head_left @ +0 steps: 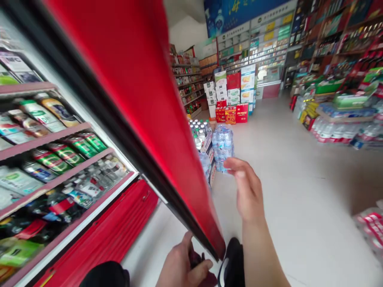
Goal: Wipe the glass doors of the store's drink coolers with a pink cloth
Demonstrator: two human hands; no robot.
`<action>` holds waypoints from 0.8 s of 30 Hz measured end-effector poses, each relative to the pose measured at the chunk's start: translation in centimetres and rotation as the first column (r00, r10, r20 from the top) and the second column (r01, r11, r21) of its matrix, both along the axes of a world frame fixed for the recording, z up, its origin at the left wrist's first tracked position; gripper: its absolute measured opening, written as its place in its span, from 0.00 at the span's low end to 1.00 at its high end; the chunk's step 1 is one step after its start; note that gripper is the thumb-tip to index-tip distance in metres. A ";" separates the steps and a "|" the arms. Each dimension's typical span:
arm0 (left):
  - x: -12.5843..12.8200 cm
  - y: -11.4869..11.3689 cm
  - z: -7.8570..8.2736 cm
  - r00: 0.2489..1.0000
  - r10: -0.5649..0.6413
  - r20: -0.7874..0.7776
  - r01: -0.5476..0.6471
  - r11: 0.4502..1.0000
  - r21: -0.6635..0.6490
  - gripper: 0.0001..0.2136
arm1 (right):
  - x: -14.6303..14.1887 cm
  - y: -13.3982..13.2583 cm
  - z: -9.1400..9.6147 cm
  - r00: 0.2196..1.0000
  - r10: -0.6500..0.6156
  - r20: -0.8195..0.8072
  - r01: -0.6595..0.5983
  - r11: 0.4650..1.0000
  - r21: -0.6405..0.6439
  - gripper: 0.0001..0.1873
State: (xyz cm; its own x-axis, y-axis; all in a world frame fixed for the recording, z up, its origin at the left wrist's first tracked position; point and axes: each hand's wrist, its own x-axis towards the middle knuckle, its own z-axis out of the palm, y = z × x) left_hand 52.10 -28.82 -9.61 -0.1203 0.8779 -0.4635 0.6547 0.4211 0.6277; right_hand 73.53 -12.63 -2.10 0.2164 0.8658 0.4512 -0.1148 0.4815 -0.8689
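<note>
A red cooler door [134, 91] swings half open across the middle of the view. My right hand [247, 189] hovers just right of the door's outer face, fingers loosely apart and holding nothing. Low down, my left hand [182, 265] is closed around a small dark object [196, 259] near the door's bottom corner; I cannot make out what it is. Inside the cooler [60, 159] on the left, pink shelves carry rows of bottled and canned drinks. A black shoe [231, 261] shows below the door.
Shrink-wrapped packs of water bottles [223, 145] stand on the floor behind the door. Stacked red and white cartons [231, 99] sit farther back. Shelves of goods line the right wall [338, 44], with more water packs [338, 131] below. The pale floor [287, 167] stretches between.
</note>
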 end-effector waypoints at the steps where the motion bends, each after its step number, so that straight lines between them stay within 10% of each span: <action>1: 0.1 0.2 0.4 0.999 -0.049 0.002 0.049 0.999 0.021 0.29 | 0.0 -2.4 0.5 0.999 -0.006 0.051 0.003 0.998 0.059 0.24; 6: -1.9 -1.9 -0.6 0.988 -0.141 -0.068 0.142 0.990 0.009 0.28 | -2.3 -6.5 1.2 0.912 -0.226 0.344 0.209 0.974 0.084 0.42; 14: -8.1 -6.4 -6.0 0.999 -0.032 -0.044 0.032 0.999 0.008 0.17 | -0.9 0.5 1.1 0.810 -0.411 0.418 0.416 0.906 0.084 0.41; 24: -11.5 -9.2 -8.0 0.997 0.068 0.035 -0.070 0.996 0.061 0.16 | 1.7 5.8 1.0 0.839 -0.355 0.412 0.337 0.934 0.117 0.37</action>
State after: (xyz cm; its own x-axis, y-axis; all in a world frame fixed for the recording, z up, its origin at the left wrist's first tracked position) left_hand 40.64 -38.04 -17.59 -0.1668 0.8955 -0.4126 0.6038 0.4236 0.6752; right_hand 75.28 -6.88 -1.14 0.2815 0.7505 0.5979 0.4362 0.4549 -0.7764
